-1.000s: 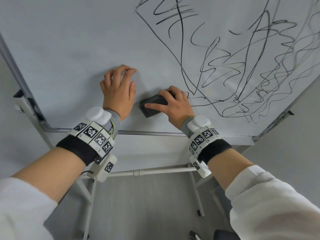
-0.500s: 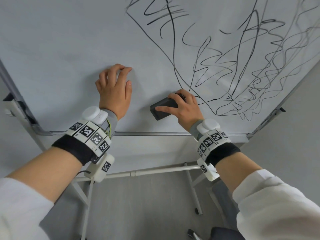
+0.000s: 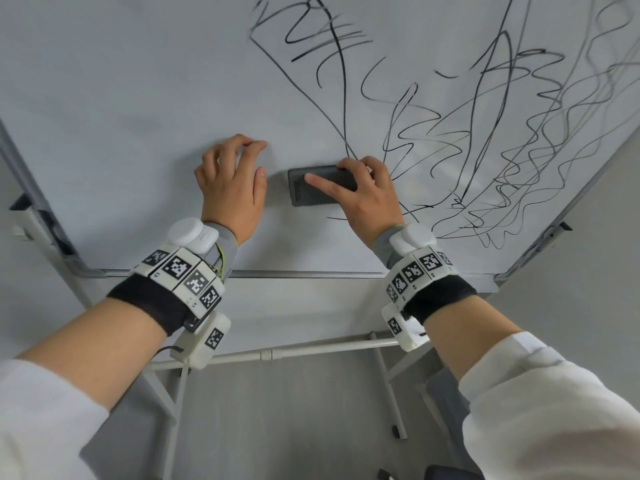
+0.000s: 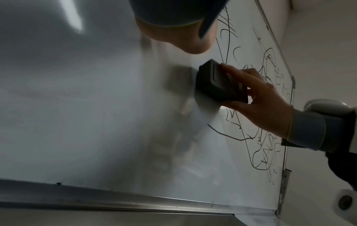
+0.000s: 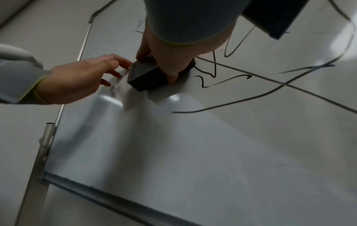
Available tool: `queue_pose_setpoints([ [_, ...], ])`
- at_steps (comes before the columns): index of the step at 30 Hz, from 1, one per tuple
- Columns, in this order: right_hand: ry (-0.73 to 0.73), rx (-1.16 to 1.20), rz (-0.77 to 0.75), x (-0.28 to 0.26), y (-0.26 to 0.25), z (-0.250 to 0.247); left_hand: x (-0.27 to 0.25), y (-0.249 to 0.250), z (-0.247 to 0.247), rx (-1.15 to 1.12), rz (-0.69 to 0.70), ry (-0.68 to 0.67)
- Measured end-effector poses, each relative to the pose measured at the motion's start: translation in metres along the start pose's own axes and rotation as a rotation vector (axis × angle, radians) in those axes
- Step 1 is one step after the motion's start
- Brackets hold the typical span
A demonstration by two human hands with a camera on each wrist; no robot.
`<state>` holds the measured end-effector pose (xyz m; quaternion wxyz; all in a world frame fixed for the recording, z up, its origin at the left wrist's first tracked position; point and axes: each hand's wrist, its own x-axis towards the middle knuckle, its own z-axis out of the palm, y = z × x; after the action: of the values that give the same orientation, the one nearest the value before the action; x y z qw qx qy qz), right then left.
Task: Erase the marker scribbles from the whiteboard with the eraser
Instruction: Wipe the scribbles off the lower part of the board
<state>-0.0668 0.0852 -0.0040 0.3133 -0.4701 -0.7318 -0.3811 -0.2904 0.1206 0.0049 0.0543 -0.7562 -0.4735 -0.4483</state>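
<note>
The whiteboard (image 3: 121,98) fills the upper head view, and black marker scribbles (image 3: 485,133) cover its right half. A dark grey block eraser (image 3: 304,192) lies level and flat against the board at the left end of the scribbles. My right hand (image 3: 367,199) grips it, thumb across its back and fingers curled over its top edge. My left hand (image 3: 232,181) rests bent fingertips on bare board just left of the eraser and holds nothing. The left wrist view shows the eraser (image 4: 216,82) in the right hand (image 4: 260,104). The right wrist view shows the eraser (image 5: 146,76) and the left hand (image 5: 77,79).
A metal frame rail (image 3: 311,273) runs along the board's lower edge, below both wrists. Under it are the stand's crossbar (image 3: 294,351) and legs on a grey floor. The board's left side bar (image 3: 34,188) slants at the far left.
My right hand has slid the eraser up the board and turned it from tilted to level, beside the left hand. The left hand has stayed on the board.
</note>
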Motion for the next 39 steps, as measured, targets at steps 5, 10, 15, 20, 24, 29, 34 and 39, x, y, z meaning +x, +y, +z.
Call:
queue_pose_setpoints([
  [5, 0.058, -0.032, 0.0, 0.0, 0.001, 0.004, 0.002, 0.001, 0.0, 0.0, -0.002, 0.012],
  [10, -0.074, 0.045, -0.086, -0.032, -0.005, 0.014, 0.005, -0.002, 0.0, 0.007, -0.006, 0.01],
  [15, -0.189, 0.057, -0.107, -0.048, -0.003, 0.014, 0.007, -0.003, 0.0, 0.003, -0.008, 0.006],
  [20, -0.019, 0.027, 0.011, -0.011, 0.006, 0.005, 0.009, -0.001, 0.001, 0.004, -0.012, 0.009],
  [24, 0.098, -0.012, 0.08, 0.029, 0.019, -0.004, 0.012, 0.003, 0.003, -0.013, -0.004, 0.018],
  [29, 0.143, -0.013, 0.102, 0.033, 0.014, -0.002, 0.016, 0.008, 0.003, -0.016, 0.001, 0.025],
  [34, 0.1, -0.029, 0.043, 0.004, 0.004, 0.007, 0.015, 0.009, 0.004, -0.009, 0.018, 0.028],
  [39, 0.01, -0.005, -0.001, -0.015, 0.001, 0.011, 0.017, 0.009, 0.004, -0.005, 0.03, 0.033],
])
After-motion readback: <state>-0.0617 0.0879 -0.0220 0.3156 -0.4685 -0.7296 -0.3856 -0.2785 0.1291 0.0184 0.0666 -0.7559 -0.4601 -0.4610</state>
